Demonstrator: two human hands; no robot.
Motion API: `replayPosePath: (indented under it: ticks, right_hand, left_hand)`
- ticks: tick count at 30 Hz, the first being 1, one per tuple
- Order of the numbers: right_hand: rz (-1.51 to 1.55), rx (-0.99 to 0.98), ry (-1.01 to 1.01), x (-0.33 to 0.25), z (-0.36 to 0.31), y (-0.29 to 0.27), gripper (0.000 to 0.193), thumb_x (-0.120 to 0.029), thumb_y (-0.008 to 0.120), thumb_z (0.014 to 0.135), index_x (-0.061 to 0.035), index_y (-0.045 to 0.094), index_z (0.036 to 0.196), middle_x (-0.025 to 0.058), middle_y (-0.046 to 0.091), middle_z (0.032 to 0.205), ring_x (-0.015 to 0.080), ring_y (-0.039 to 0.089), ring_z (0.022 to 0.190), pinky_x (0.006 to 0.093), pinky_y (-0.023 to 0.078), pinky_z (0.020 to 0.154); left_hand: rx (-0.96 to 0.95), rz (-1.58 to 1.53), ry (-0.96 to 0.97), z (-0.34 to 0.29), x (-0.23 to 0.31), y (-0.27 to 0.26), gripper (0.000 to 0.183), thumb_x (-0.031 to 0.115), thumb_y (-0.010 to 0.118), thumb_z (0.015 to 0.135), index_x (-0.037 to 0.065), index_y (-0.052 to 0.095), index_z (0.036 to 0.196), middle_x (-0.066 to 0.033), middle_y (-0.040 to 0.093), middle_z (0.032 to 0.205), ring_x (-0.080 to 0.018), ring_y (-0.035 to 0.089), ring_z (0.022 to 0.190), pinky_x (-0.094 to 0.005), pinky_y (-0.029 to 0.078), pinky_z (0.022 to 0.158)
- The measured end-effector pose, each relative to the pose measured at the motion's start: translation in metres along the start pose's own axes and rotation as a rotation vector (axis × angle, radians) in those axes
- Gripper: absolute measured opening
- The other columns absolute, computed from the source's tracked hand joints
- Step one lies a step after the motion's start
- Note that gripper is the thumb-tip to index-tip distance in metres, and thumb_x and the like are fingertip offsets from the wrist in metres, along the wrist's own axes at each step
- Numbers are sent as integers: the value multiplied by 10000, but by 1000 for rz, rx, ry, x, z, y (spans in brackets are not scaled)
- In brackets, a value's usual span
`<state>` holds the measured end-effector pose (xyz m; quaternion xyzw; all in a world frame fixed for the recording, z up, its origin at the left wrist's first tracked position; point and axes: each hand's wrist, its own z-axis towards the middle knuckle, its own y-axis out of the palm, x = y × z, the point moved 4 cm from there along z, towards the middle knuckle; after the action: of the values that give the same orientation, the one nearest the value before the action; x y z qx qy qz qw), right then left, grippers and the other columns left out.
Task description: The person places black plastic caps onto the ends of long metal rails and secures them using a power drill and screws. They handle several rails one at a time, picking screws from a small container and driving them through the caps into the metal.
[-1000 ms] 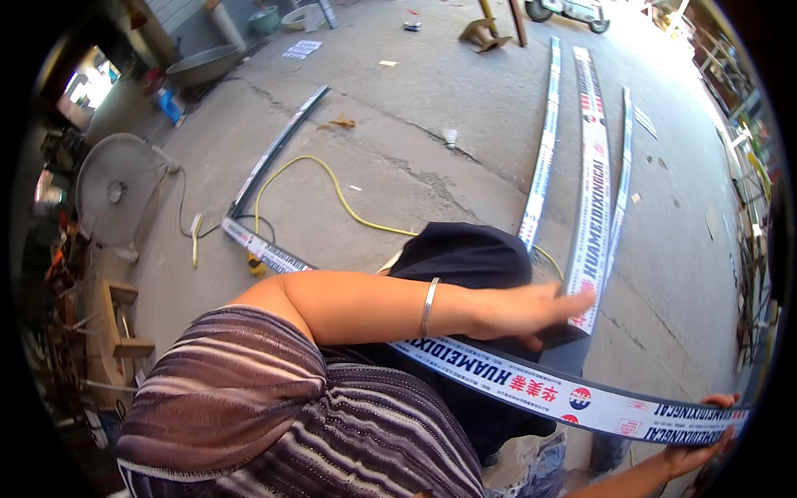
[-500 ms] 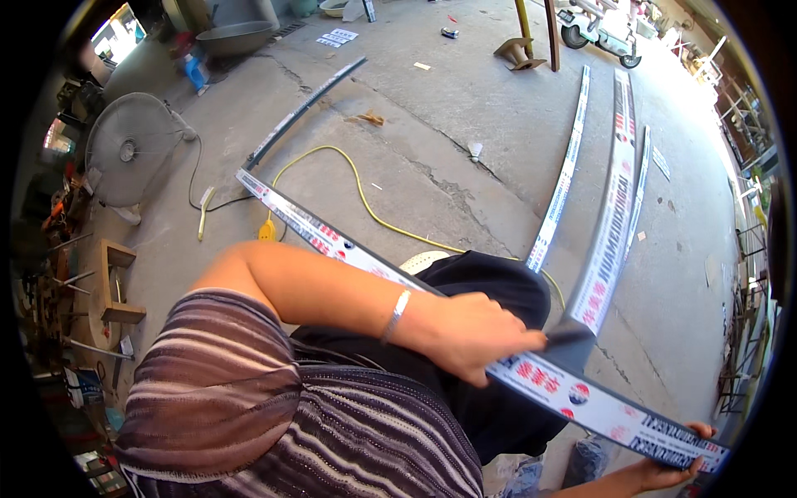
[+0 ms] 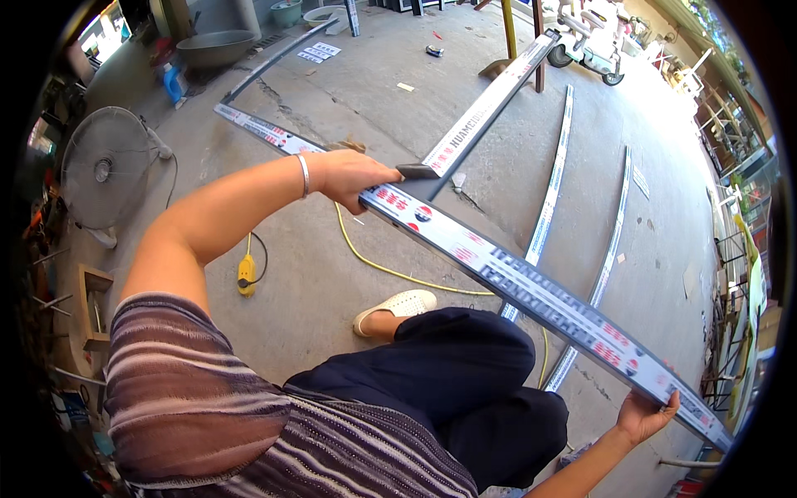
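Both my hands hold a long metal profile (image 3: 515,270) covered in white printed film, slanting from far left to near right above the floor. My left hand (image 3: 353,176) is closed around it beside the joint where a crosspiece (image 3: 490,104) meets it. Near its right end, my right hand (image 3: 647,417) grips the lower edge, thumb on the face. A dark end cap sits at the crosspiece's near end. From the long profile's far left end, another bar (image 3: 274,60) runs away from me; part of the profile is hidden behind my left hand.
Two film-covered strips (image 3: 554,195) lie on the concrete to the right. A yellow cord (image 3: 382,270) with a yellow socket block (image 3: 246,274) crosses the floor. At left stands a fan (image 3: 104,170); a scooter (image 3: 589,41) and a post stand at the back.
The joined bars have risen off my lap and swung away from me, the crosspiece shifting left from between the floor strips. My left hand has moved up and left with them.
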<state>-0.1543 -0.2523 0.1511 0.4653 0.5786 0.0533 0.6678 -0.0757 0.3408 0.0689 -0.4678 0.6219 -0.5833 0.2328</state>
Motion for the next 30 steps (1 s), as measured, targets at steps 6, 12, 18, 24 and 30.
replayPosePath:
  ticks: [6, 12, 18, 24, 30]
  right_hand:
    - [32, -308, 292, 80, 3, -45, 442, -163, 614, 844, -8, 535, 1250, 160, 531, 1333, 321, 446, 1293, 496, 355, 1097]
    - [160, -234, 400, 160, -43, -23, 389, -89, 667, 795, -62, 594, 1176, 149, 556, 1293, 379, 433, 1290, 552, 322, 1101]
    - [188, -287, 425, 199, -70, 29, 353, -45, 662, 793, -93, 600, 1137, 150, 569, 1239, 370, 460, 1275, 521, 360, 1088]
    - [250, -264, 523, 231, -90, 29, 411, -10, 658, 810, -100, 504, 1180, 117, 545, 1264, 281, 531, 1191, 420, 448, 1020]
    - [282, -292, 550, 249, -124, 15, 439, -37, 664, 824, -126, 477, 1211, 80, 527, 1296, 216, 511, 1200, 378, 429, 1031]
  left_hand:
    - [39, 269, -139, -25, -122, 25, 533, 203, 785, 601, 101, 554, 1070, -68, 631, 1000, -230, 599, 984, -355, 399, 910]
    - [34, 291, -194, -43, -204, 63, 663, 113, 830, 509, 93, 536, 1103, -80, 623, 1029, -265, 581, 1040, -372, 409, 930]
    - [341, 198, -156, -69, -291, 116, 842, -54, 768, 397, 54, 488, 1184, -144, 565, 996, -368, 519, 993, -431, 402, 898]
    - [419, 338, -284, -80, -409, 177, 709, -124, 664, 529, 0, 468, 1199, -175, 542, 1138, -389, 483, 1127, -416, 384, 976]
    - [20, 78, -407, -60, -391, 119, 527, -100, 617, 702, 28, 510, 1202, -176, 585, 1143, -338, 560, 1096, -361, 429, 954]
